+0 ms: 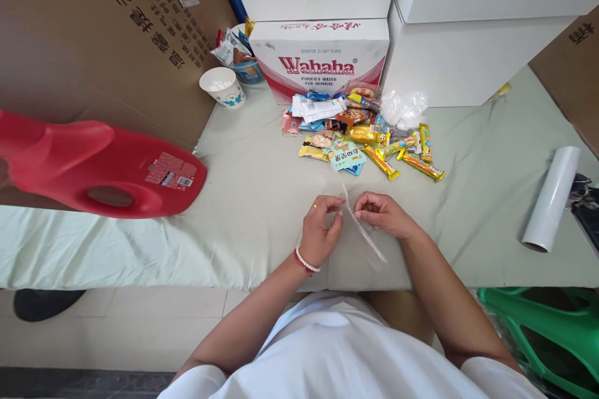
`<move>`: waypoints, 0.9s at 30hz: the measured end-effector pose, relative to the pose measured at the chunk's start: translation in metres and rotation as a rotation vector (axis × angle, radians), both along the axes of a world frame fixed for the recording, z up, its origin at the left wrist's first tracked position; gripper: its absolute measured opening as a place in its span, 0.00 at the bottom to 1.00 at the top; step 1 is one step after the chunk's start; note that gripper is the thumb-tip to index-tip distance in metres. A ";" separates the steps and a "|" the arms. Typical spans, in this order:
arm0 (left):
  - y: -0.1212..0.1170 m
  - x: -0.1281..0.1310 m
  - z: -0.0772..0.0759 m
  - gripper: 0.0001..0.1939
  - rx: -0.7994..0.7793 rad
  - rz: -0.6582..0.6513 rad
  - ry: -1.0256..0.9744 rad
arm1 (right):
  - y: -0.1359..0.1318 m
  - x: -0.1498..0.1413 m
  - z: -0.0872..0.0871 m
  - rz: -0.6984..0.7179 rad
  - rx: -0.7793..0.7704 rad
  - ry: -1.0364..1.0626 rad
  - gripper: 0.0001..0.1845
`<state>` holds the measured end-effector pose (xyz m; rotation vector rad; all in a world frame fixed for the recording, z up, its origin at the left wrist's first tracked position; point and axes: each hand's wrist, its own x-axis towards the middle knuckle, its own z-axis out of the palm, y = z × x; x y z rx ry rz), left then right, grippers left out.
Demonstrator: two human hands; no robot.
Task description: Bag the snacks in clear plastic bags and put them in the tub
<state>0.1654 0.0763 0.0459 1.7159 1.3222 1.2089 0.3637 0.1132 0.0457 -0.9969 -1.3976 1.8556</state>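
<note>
translucent plastic strip [367,235] is hanging or lying in the gap between the two hands, above the pale tablecloth [257,199] and near its front edge; whether it is touching the cloth i cannot make out. its long axis is slanting: the far end is pointing away from the body toward the snack pile [359,134], leaning a little left, while the near end is trailing down to the right. so the strip is crossing between the hands at an angle rather than running straight from one to the other.

the left hand [322,229] is sitting on its left side, the index fingertip meeting or nearly meeting the upper part; forefinger and thumb are curving toward each other, but whether they are pinching the plastic is not showing clearly. the right hand [384,215] is hovering on the other side, fingers curling in and thumb pointing at the strip's middle; a firm hold is not showing there either.

judging by the gap, the left hand is lying nearer the upper part, while the lower end is passing below the right hand, on that side. blur is softening both ends. beyond the hands, a green card [347,154] is lying at the pile's front, roughly in line with the far end, and yellow-wrapped bars [421,165] are lying farther right.
</note>
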 end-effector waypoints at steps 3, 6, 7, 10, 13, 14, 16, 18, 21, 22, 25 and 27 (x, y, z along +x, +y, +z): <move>0.002 0.003 0.002 0.10 -0.314 0.100 -0.155 | 0.001 0.001 -0.001 -0.008 0.024 -0.034 0.19; 0.006 0.006 0.003 0.15 -0.519 0.057 -0.201 | 0.000 0.001 -0.003 0.015 0.041 -0.051 0.19; 0.007 0.007 0.003 0.15 -0.541 0.035 -0.204 | 0.000 0.001 -0.004 0.020 0.042 -0.052 0.19; 0.009 0.005 0.002 0.15 -0.579 0.024 -0.319 | 0.000 0.002 -0.005 -0.029 0.021 -0.048 0.19; 0.009 0.001 0.001 0.16 -0.617 0.060 -0.516 | 0.001 0.005 -0.003 -0.130 -0.008 -0.046 0.20; 0.009 -0.001 0.001 0.17 -0.621 0.065 -0.560 | 0.002 0.006 -0.002 -0.149 -0.016 -0.050 0.21; 0.008 -0.003 0.002 0.18 -0.618 0.068 -0.616 | 0.003 0.007 -0.001 -0.159 -0.031 -0.080 0.21; 0.007 -0.004 0.002 0.19 -0.610 0.069 -0.649 | 0.003 0.007 0.000 -0.160 -0.031 -0.140 0.23; 0.006 -0.005 0.001 0.18 -0.592 0.054 -0.669 | 0.003 0.006 -0.001 -0.160 0.013 -0.238 0.26; 0.005 -0.005 0.000 0.18 -0.585 0.042 -0.673 | 0.003 0.005 -0.001 -0.147 0.029 -0.256 0.26; 0.005 -0.005 -0.004 0.16 -0.560 0.005 -0.678 | 0.002 0.004 -0.003 -0.096 0.046 -0.261 0.24; 0.004 -0.006 -0.007 0.15 -0.540 -0.008 -0.672 | 0.002 0.004 -0.004 -0.086 0.047 -0.248 0.22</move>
